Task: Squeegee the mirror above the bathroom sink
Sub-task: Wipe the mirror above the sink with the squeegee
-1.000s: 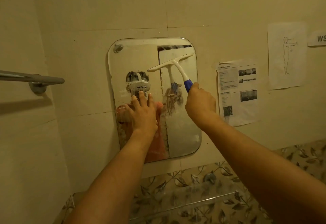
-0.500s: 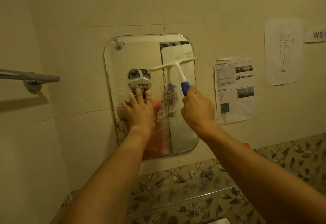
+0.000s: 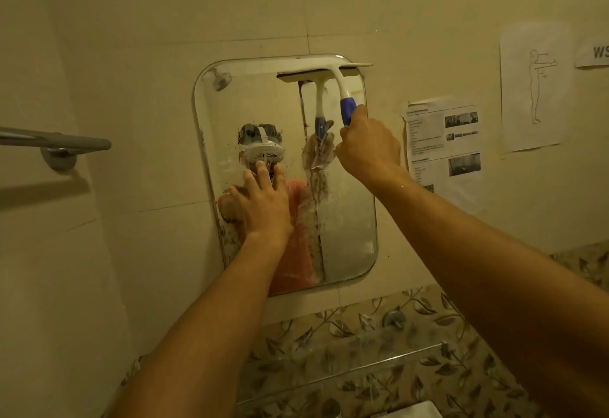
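A rounded rectangular mirror (image 3: 349,220) hangs on the tiled wall, streaked with foam and droplets down its middle and left side. My right hand (image 3: 369,147) grips the blue handle of a white squeegee (image 3: 324,73), whose blade lies level against the mirror's top right edge. My left hand (image 3: 260,200) rests flat on the glass at the mirror's left half, fingers spread. The strip of glass on the right looks wiped.
A grey towel bar (image 3: 59,142) juts from the left wall. Printed sheets (image 3: 445,147) are taped right of the mirror. Below, a glass shelf (image 3: 346,368) on metal pegs fronts leaf-patterned tiles, and a white sink corner (image 3: 412,411) shows at the bottom edge.
My right hand has lifted the squeegee from mid-height on the mirror to its top right edge and levelled the blade. My left hand stays pressed on the glass.
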A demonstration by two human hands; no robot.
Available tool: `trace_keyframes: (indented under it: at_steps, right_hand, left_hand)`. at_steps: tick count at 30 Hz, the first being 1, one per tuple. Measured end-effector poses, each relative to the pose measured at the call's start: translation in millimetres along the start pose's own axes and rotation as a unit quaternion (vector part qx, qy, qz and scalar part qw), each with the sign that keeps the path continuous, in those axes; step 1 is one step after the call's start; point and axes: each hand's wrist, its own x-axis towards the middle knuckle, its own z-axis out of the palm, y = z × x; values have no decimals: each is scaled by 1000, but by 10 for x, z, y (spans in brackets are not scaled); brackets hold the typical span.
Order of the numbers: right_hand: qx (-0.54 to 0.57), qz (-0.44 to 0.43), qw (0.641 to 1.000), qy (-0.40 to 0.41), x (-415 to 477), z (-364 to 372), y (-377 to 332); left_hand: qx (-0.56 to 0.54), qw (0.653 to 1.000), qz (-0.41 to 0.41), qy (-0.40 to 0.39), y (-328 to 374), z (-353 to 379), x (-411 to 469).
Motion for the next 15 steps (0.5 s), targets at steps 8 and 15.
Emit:
trace_keyframes:
  at_steps: [8,15]
  right_hand:
    - [26,12,1000,-2,-346,267,161]
    - [31,30,999,-23,-648,444,314]
  left_hand:
    - [6,1000,7,15,-13,0,-30]
    - [8,999,16,31,-45,41,-44]
